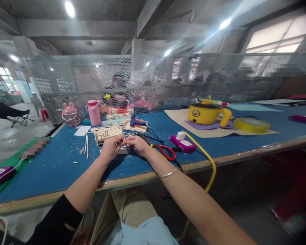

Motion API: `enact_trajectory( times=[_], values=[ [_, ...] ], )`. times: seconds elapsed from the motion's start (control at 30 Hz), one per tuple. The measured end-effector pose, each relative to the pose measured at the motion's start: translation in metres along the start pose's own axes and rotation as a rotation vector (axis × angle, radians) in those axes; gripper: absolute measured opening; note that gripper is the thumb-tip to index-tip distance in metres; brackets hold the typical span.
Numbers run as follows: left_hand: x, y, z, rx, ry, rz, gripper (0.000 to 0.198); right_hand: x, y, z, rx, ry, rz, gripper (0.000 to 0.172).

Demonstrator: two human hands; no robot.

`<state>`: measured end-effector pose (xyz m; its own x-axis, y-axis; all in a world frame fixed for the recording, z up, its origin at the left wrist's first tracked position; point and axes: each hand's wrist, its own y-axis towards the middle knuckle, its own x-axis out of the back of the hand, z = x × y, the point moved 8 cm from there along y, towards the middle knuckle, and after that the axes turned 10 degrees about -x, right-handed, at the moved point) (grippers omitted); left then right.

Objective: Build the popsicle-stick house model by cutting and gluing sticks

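Over the blue table [66, 173], my left hand [109, 148] and my right hand [138, 144] meet fingertip to fingertip. Both are closed in a pinch around something small and pale, too little of which shows to name. Just behind my left hand stands a small model [105, 134] built of thin wooden sticks. A second stick frame [136, 127] lies farther back, with a blue glue gun [138, 121] over it. Several loose wooden sticks [87, 146] lie left of my left hand. Red-handled scissors [173, 156] rest by my right forearm.
A pink bottle [94, 114] and a pink cup [70, 115] stand at the back left, before a perforated metal screen [79, 75]. To the right are a purple power strip [187, 145] with a yellow cable [211, 166], a yellow pot [204, 114] and a tape roll [252, 126].
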<state>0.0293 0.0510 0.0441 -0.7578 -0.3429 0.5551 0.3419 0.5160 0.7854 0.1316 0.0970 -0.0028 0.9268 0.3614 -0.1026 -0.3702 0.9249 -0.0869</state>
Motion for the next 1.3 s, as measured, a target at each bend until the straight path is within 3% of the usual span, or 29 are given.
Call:
enact_trajectory(
  times=[0.53, 0.87, 1.13, 1.3],
  values=[
    [-0.001, -0.002, 0.002, 0.023, -0.019, -0.013, 0.026, 0.001, -0.001, 0.003, 0.044, -0.049, -0.03, 0.019],
    [0.008, 0.001, 0.002, 0.032, 0.04, -0.051, 0.028, -0.002, -0.004, 0.005, 0.026, 0.1, -0.006, 0.024],
    [0.004, 0.003, -0.006, -0.086, 0.069, 0.017, 0.025, -0.003, -0.006, 0.012, 0.129, -0.066, -0.004, 0.02],
    [0.003, 0.003, -0.006, -0.074, 0.102, 0.045, 0.026, -0.003, -0.007, 0.015, 0.163, -0.157, -0.015, 0.018]
  ],
)
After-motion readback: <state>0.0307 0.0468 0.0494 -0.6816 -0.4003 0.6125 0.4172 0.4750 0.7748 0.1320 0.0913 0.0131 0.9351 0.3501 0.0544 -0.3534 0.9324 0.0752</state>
